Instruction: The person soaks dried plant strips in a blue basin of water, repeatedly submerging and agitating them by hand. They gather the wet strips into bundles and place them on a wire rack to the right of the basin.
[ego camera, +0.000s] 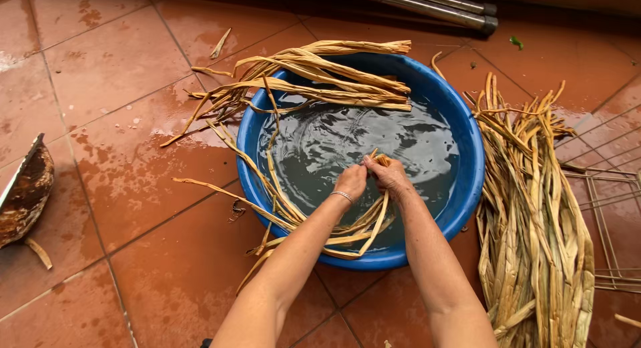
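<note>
Dried straw-coloured strips (347, 238) being worked over a blue basin (467, 188) of water, both hands meeting above it: left hand (350, 182) and right hand (390, 174) pinching the strip ends, fingers closed on them. Judging progress as partial: one bundle (334, 81) lying across the far rim, a few strips soaking and trailing over the near rim, a big dry heap (534, 228) waiting on the tiled floor (100, 87) at right. Crowding nearby: wire rack (611, 208), metal poles (427, 4), rusty pan (23, 191).
</note>
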